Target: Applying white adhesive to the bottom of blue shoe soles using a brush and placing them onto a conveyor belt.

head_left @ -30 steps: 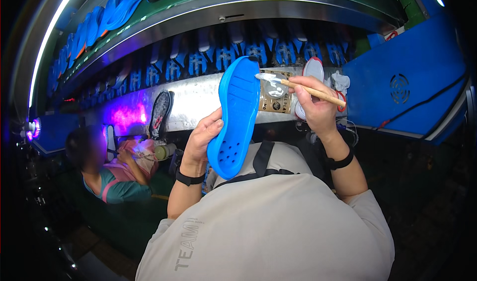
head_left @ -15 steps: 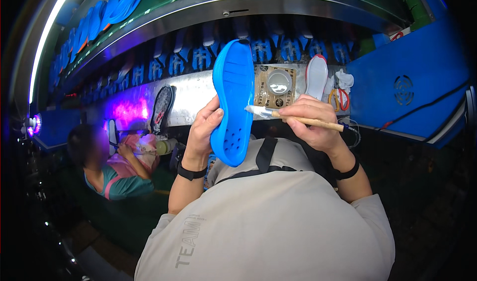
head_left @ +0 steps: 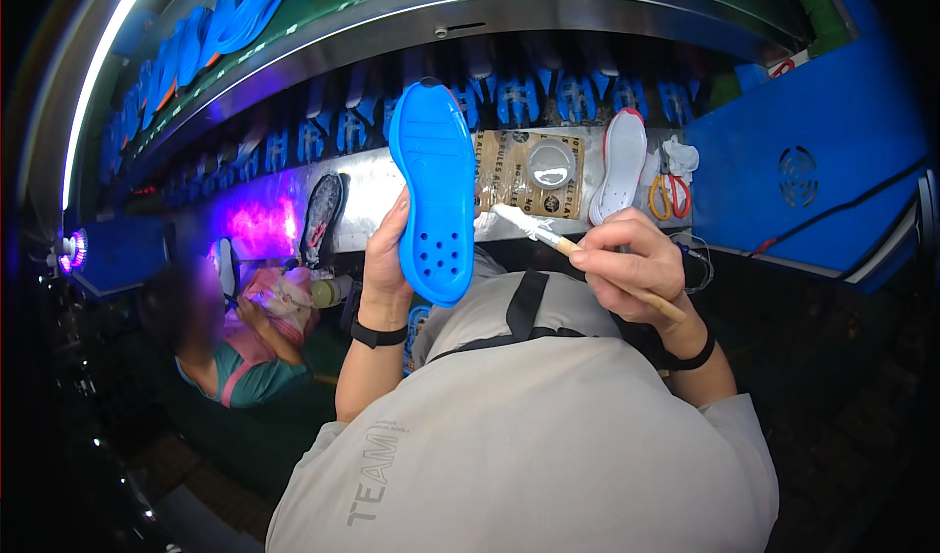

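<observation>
Hands, two: the left hand [head_left: 388,259] grips the left edge of a sole; the right hand [head_left: 636,274] pinches a brush, its fingers gathered on the handle.

Blue sole [head_left: 436,176], one: in the left hand, raised above the near side of the bench, grooved at the far end and perforated at the near end.

Brush [head_left: 560,245], one: wooden handle, white-coated bristles; tip just beside the sole's right edge, apart from it.

Brown printed sheet [head_left: 504,166], one: flat on the bench, right of the sole.

Round dish [head_left: 551,145], one: on the sheet, with white matter inside.

Pale sole with red rim [head_left: 622,161], one: right of the sheet.

Scissors [head_left: 670,189], one pair: orange and red handles, farther right; one crumpled white piece [head_left: 678,159] just beyond.

Dark sole [head_left: 321,215], one: at left.

Surface: shiny metal bench [head_left: 367,176], purple glow at left.

Room: blue soles [head_left: 240,15], several, overlapping, on a green shelf at far left; a row of blue fixtures [head_left: 517,101] beneath; one vented blue cabinet [head_left: 822,152] at right; one seated co-worker [head_left: 250,372] at left.
</observation>
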`<state>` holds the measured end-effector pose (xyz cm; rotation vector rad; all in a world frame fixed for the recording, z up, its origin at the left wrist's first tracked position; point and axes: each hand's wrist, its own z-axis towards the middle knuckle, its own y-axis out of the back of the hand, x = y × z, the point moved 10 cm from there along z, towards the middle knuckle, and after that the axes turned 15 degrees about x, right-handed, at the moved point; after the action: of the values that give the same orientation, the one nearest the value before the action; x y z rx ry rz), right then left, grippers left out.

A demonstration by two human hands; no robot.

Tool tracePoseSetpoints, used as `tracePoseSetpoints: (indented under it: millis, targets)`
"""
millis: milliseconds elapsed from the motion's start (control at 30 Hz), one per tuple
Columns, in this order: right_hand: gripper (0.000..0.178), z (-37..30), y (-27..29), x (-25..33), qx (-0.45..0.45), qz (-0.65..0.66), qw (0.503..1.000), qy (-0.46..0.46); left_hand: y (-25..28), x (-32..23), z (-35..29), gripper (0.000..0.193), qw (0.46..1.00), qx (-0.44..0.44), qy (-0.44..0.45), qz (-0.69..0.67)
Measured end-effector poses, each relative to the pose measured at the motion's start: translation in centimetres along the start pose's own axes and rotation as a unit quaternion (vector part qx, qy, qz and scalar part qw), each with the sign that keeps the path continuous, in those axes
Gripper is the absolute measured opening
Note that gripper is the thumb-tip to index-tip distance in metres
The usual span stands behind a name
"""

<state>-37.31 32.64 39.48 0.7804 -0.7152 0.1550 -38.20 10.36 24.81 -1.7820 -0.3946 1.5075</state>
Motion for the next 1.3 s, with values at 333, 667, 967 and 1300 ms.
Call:
tracePoseSetpoints:
  millis: [333, 667, 967, 1300]
  targets:
    - [0.046, -2.0, 1.5, 0.3, -0.032, -0.044, 0.999, -0.007, -2.5, 0.6, 1.5, 0.077, 0.995, 0.070, 0.039, -0.062]
    - [0.032, -9.0, 6.7, -2.1, -0.145, -0.061, 0.972, -0.176, -18.0, -8.7, 21.9, 0.062, 0.935, 0.320, 0.092, 0.119]
    - [0.025, -9.2, 8.9, -1.6, -0.199, -0.104, 0.954, -0.197, -19.4, -10.8, 23.2, 0.012, 0.792, 0.040, -0.190, 0.578]
    - [0.028, -6.6, 6.6, -0.9, -0.110, -0.227, 0.959, -0.132, -22.3, -0.2, 14.4, 0.015, 0.745, 0.174, -0.122, 0.632]
